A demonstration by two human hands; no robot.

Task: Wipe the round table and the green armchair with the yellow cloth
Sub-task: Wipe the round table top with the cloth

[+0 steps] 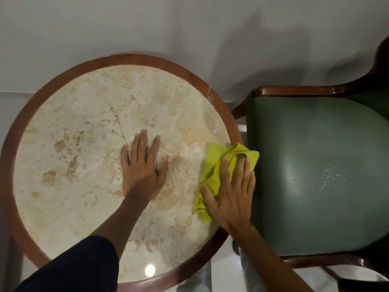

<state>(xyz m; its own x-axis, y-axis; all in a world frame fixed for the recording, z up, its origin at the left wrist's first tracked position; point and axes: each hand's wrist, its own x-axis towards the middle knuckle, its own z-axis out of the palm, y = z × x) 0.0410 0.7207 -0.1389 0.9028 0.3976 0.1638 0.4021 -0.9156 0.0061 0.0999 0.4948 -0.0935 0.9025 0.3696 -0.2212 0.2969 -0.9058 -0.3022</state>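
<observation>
Two bare forearms reach forward from the bottom edge, the left one emerging from a dark sleeve (69,268). Beneath them lies the round table (12,144), seen from straight above: a cream and tan marbled stone top ringed by a reddish-brown wooden rim, with a small bright spot of reflected light near its closest edge. Farther in, the left hand (143,171) rests palm down near the middle of the tabletop, its fingers spread apart and holding nothing. To its right, the right hand (233,194) lies flat with fingers stretched out and slightly apart, pressing the yellow cloth (212,171) against the table's right edge. That cloth is crumpled, and its far corner hangs out past the rim toward the neighbouring seat. Just beside the table on the right stands the green armchair (315,165), its smooth green seat cushion framed by dark polished wooden arms; a scatter of tiny pale specks shows on the cushion. Beyond both pieces of furniture, a plain pale wall (147,28) fills the upper part of the view, crossed by soft shadows.
</observation>
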